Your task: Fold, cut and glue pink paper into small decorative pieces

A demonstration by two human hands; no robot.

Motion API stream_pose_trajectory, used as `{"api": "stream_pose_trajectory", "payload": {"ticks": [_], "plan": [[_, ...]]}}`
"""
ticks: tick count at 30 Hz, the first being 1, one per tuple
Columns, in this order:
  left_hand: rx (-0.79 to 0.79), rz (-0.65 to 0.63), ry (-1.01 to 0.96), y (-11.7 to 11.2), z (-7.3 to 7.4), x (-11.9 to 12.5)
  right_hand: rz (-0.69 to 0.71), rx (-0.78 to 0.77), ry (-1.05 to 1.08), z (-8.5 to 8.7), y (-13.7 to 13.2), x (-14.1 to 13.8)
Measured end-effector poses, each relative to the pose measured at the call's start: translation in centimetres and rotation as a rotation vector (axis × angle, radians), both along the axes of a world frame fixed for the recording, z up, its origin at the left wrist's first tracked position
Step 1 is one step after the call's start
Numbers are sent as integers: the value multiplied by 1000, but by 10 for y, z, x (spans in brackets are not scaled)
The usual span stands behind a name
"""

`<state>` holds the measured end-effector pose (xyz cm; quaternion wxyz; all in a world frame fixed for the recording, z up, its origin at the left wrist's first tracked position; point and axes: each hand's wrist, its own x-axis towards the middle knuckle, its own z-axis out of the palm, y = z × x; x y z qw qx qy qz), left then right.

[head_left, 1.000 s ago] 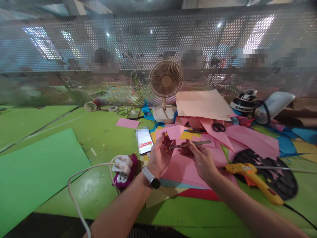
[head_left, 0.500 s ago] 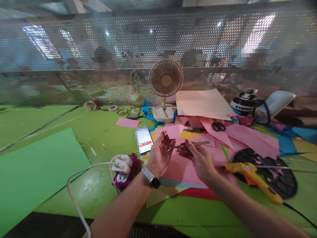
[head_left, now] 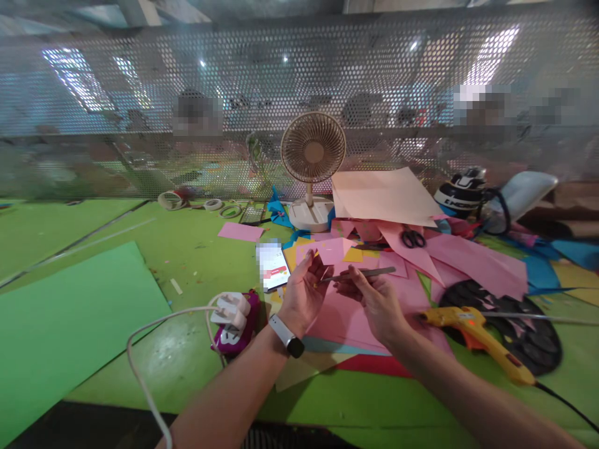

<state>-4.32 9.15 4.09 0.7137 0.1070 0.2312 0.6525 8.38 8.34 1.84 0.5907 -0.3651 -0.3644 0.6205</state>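
Observation:
My right hand (head_left: 379, 299) is closed on a pair of metal tweezers (head_left: 374, 272), pinched between thumb and fingers and pointing left. The tips of the tweezers reach to the fingers of my left hand (head_left: 304, 290). That hand is turned palm up, its fingers curled in; whatever small thing they hold is too tiny to make out. Both hands are above pink paper sheets (head_left: 346, 318). Just left of my left hand lies a lit phone (head_left: 274, 267).
A yellow glue gun (head_left: 477, 324) rests on a black round tray (head_left: 538, 337) at right. Black-handled scissors (head_left: 412, 239) lie on paper. Behind are a small fan (head_left: 313, 151) and perforated screen (head_left: 224, 75). A purple power strip (head_left: 243, 333) and green sheet (head_left: 79, 330) are left.
The tweezers have turned slightly at their tips, which remain at my left fingers. Both hands have barely moved.

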Motion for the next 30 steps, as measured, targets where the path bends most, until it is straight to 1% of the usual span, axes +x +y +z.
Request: {"api": "stream_pose_trajectory", "payload": {"ticks": [5, 8, 12, 14, 17, 19, 21, 23, 27, 30], "plan": [[17, 14, 46, 0, 0, 1, -14, 31, -16, 2, 0, 1], [44, 47, 117, 1, 0, 1, -8, 46, -36, 5, -2, 2], [82, 81, 227, 3, -4, 0, -21, 99, -73, 17, -8, 8], [94, 77, 235, 4, -6, 0, -67, 144, -85, 27, -10, 15], [108, 66, 245, 3, -7, 1, -190, 219, -117, 43, -7, 28], [122, 48, 271, 0, -6, 1, -254, 248, -136, 49, -2, 35], [139, 34, 315, -2, -3, 2, -281, 254, -146, 50, 3, 39], [146, 33, 355, -4, -1, 3, -288, 244, -147, 48, 8, 41], [139, 26, 385, -6, 3, 5, -267, 216, -142, 41, 14, 40], [144, 7, 404, -7, 4, 5, -256, 210, -140, 39, 15, 40]]}}
